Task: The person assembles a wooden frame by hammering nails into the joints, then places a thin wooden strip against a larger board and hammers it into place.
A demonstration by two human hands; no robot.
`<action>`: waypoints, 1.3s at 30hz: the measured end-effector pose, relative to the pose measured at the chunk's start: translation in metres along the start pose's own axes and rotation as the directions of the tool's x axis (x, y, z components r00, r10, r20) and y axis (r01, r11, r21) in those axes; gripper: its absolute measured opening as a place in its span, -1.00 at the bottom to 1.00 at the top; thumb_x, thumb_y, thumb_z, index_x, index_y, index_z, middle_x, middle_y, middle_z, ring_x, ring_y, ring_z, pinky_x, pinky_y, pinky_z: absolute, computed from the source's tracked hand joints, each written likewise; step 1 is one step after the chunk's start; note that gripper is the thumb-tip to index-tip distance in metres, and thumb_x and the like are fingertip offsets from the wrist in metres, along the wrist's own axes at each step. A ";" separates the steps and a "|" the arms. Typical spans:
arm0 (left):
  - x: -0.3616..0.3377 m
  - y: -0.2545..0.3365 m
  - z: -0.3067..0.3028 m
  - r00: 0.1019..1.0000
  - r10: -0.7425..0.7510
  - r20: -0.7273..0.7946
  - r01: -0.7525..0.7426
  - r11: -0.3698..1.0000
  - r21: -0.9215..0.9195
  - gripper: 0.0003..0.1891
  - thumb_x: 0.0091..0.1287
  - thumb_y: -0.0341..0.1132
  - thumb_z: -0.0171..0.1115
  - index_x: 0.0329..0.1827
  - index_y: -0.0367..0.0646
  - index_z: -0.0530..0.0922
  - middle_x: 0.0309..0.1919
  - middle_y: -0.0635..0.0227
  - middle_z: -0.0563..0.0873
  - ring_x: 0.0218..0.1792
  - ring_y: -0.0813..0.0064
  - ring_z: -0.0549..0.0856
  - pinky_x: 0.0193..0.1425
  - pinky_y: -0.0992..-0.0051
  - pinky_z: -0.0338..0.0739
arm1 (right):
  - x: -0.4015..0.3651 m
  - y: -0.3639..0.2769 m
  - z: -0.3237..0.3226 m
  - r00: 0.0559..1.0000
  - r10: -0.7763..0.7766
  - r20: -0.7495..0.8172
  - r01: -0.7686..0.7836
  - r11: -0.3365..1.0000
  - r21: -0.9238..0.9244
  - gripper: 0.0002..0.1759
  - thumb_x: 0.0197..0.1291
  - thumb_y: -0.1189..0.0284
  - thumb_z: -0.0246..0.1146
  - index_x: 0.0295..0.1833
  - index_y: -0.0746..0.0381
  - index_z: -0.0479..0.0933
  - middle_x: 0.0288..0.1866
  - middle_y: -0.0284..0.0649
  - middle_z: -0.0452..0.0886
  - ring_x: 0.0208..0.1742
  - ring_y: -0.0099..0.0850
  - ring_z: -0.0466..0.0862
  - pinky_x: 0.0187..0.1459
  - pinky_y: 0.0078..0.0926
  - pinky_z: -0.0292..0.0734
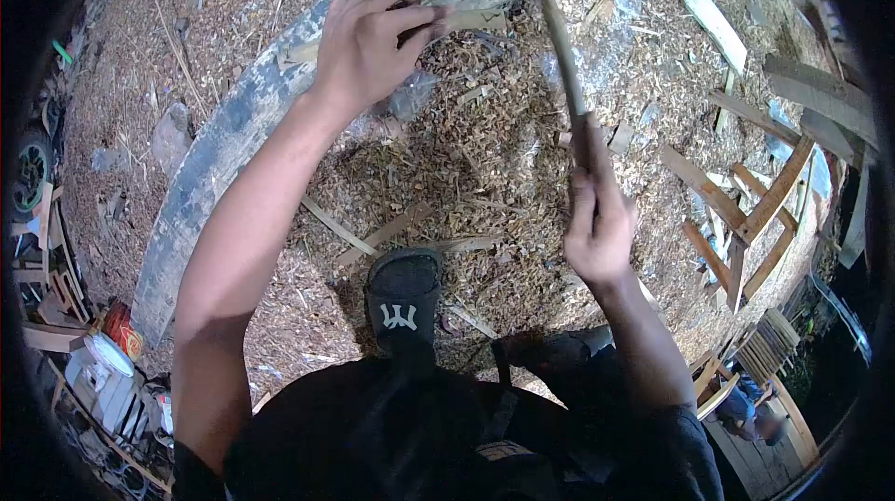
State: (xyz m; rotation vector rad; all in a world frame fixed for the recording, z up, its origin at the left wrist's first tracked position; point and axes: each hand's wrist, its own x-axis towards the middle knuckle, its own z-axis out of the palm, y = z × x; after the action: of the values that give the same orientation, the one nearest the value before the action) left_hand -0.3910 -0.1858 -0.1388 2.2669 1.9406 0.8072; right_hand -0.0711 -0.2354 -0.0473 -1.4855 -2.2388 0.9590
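My left hand (373, 42) is closed, thumb and fingers together, at a narrow wooden strip (475, 21) that lies across a long weathered board (219, 161). The strip shows on both sides of the hand; the fingertips are blurred. In my right hand (599, 221) is the wooden handle of a hammer-like tool (564, 58). Its dark metal head points away from me, just beyond the right end of the strip.
Wood shavings cover the ground (485, 147). A small wooden frame (746, 221) and planks (820, 96) lie at the right. My sandalled foot (404, 301) is below centre. Another person (750, 412) is at the lower right. Scrap wood and a wheel (33, 165) are at the left.
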 end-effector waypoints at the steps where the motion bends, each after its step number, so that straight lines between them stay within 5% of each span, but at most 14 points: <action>1: -0.002 0.000 0.000 0.999 -0.015 0.029 0.015 1.000 0.002 -0.77 0.38 -0.15 0.45 0.07 0.20 0.87 -0.01 0.42 0.74 0.02 0.33 0.67 0.20 0.22 0.47 | -0.002 -0.001 -0.001 0.999 0.029 -0.036 -0.029 0.999 0.018 -0.31 0.50 0.61 0.05 0.71 0.17 0.21 0.03 0.22 0.78 -0.23 -0.10 0.88 -0.24 -0.25 0.77; 3: -0.004 0.000 0.001 1.000 -0.002 -0.008 0.002 1.000 -0.010 -0.77 0.38 -0.15 0.45 0.06 0.19 0.87 -0.03 0.43 0.74 0.00 0.33 0.66 0.19 0.22 0.47 | 0.001 0.001 0.001 0.989 -0.074 -0.130 0.076 0.997 0.013 -0.30 0.49 0.60 0.06 0.71 0.17 0.20 -0.01 0.21 0.79 -0.29 -0.12 0.87 -0.28 -0.25 0.77; 5: -0.001 0.001 0.001 0.998 0.019 -0.057 -0.020 1.000 -0.020 -0.77 0.39 -0.15 0.45 0.06 0.17 0.87 -0.04 0.44 0.73 -0.01 0.34 0.65 0.18 0.21 0.47 | 0.007 0.000 -0.005 0.992 0.030 0.123 -0.020 0.996 -0.082 -0.27 0.45 0.68 0.04 0.72 0.25 0.17 -0.02 0.21 0.79 -0.37 -0.18 0.84 -0.33 -0.30 0.72; 6: -0.002 0.002 -0.001 0.999 0.009 -0.038 -0.010 1.000 -0.027 -0.77 0.38 -0.15 0.46 0.05 0.15 0.87 -0.05 0.44 0.73 -0.02 0.34 0.65 0.17 0.22 0.47 | 0.007 0.005 0.000 0.995 -0.088 0.052 0.092 0.992 -0.080 -0.26 0.43 0.69 0.03 0.71 0.26 0.17 -0.02 0.21 0.79 -0.46 -0.22 0.80 -0.38 -0.27 0.71; 9: 0.000 0.003 -0.002 1.000 -0.006 -0.021 0.005 0.999 -0.039 -0.78 0.38 -0.15 0.46 0.03 0.11 0.87 -0.06 0.44 0.73 -0.04 0.34 0.64 0.15 0.24 0.47 | -0.001 0.002 -0.004 0.997 -0.056 -0.045 0.055 0.998 -0.006 -0.28 0.45 0.64 0.04 0.71 0.20 0.19 -0.04 0.19 0.80 -0.44 -0.20 0.83 -0.36 -0.23 0.75; 11: -0.002 0.005 -0.003 1.000 -0.009 -0.021 0.008 0.999 -0.050 -0.78 0.38 -0.15 0.47 0.02 0.09 0.87 -0.06 0.44 0.73 -0.05 0.35 0.64 0.13 0.25 0.47 | 0.003 0.004 0.001 0.971 -0.161 -0.176 0.164 0.987 0.001 -0.29 0.46 0.63 0.04 0.71 0.19 0.21 -0.08 0.16 0.80 -0.46 -0.25 0.82 -0.38 -0.23 0.75; 13: 0.000 0.006 -0.004 1.000 -0.012 -0.024 0.011 0.998 -0.065 -0.78 0.35 -0.16 0.49 0.01 0.09 0.87 -0.07 0.43 0.73 -0.06 0.35 0.63 0.10 0.23 0.48 | 0.006 0.006 -0.002 0.995 -0.016 0.097 0.022 0.998 -0.060 -0.27 0.44 0.69 0.01 0.71 0.23 0.19 -0.12 0.10 0.81 -0.46 -0.27 0.81 -0.39 -0.28 0.72; 17: -0.003 -0.001 0.001 1.000 0.012 -0.010 -0.012 1.000 -0.004 -0.76 0.33 -0.16 0.51 0.03 0.12 0.87 -0.08 0.43 0.72 -0.06 0.35 0.63 0.09 0.21 0.48 | -0.004 0.002 -0.004 0.999 0.018 -0.031 -0.017 0.999 0.027 -0.29 0.48 0.63 0.01 0.72 0.19 0.18 0.02 0.17 0.80 -0.34 -0.12 0.86 -0.33 -0.16 0.76; 22: 0.000 0.002 0.000 0.998 0.027 -0.054 -0.029 0.999 -0.042 -0.75 0.35 -0.16 0.49 0.06 0.14 0.87 -0.03 0.41 0.73 -0.02 0.36 0.65 0.17 0.26 0.49 | 0.003 0.001 -0.003 0.991 0.015 0.131 -0.013 1.000 -0.018 -0.31 0.48 0.66 0.01 0.70 0.27 0.18 0.28 0.25 0.67 -0.21 -0.04 0.87 -0.22 -0.22 0.76; 26: -0.004 0.005 -0.001 0.997 -0.060 0.050 0.061 0.998 -0.017 -0.75 0.35 -0.18 0.49 0.06 0.11 0.86 -0.03 0.40 0.73 0.01 0.35 0.66 0.22 0.25 0.50 | -0.003 -0.001 0.000 0.991 -0.080 -0.104 0.083 0.996 0.026 -0.30 0.49 0.61 0.03 0.71 0.16 0.20 0.20 0.26 0.72 -0.22 -0.05 0.87 -0.24 -0.19 0.76; 30: -0.001 0.003 -0.002 1.000 -0.017 0.002 0.017 0.999 -0.027 -0.76 0.35 -0.18 0.49 0.05 0.11 0.87 -0.07 0.42 0.74 0.00 0.34 0.67 0.25 0.25 0.50 | 0.004 0.002 -0.006 0.990 0.032 0.140 -0.024 0.998 -0.058 -0.32 0.50 0.64 0.02 0.70 0.25 0.19 0.25 0.25 0.69 -0.25 -0.13 0.88 -0.27 -0.29 0.74; 35: 0.000 0.007 -0.004 0.996 -0.070 0.048 0.072 0.996 -0.052 -0.77 0.34 -0.18 0.49 0.04 0.14 0.87 -0.07 0.44 0.74 0.01 0.36 0.67 0.25 0.26 0.50 | 0.001 -0.002 0.001 0.991 -0.016 -0.130 0.025 0.997 0.067 -0.32 0.52 0.60 0.02 0.71 0.15 0.18 0.26 0.28 0.66 -0.17 -0.03 0.87 -0.21 -0.14 0.77; 37: -0.001 0.006 -0.002 0.999 -0.051 0.015 0.052 0.997 -0.051 -0.76 0.33 -0.18 0.50 0.04 0.15 0.87 -0.08 0.44 0.74 -0.01 0.37 0.67 0.21 0.26 0.51 | 0.005 0.002 -0.002 0.990 0.020 0.141 -0.016 0.999 -0.030 -0.32 0.50 0.64 -0.01 0.71 0.25 0.15 0.32 0.26 0.64 -0.10 -0.01 0.87 -0.16 -0.15 0.78; 39: 0.002 0.003 0.001 0.999 -0.010 -0.039 0.009 0.999 -0.032 -0.76 0.33 -0.18 0.50 0.04 0.15 0.87 -0.09 0.44 0.73 -0.03 0.36 0.66 0.18 0.27 0.51 | 0.001 0.003 -0.001 0.989 0.043 0.143 -0.043 0.999 -0.003 -0.32 0.50 0.64 -0.01 0.71 0.25 0.15 0.31 0.26 0.64 -0.03 0.00 0.86 -0.13 -0.14 0.78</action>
State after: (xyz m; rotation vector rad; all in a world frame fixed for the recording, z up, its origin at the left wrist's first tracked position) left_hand -0.3876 -0.1846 -0.1378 2.2392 1.9385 0.8811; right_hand -0.0689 -0.2336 -0.0481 -1.5151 -2.3129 1.1112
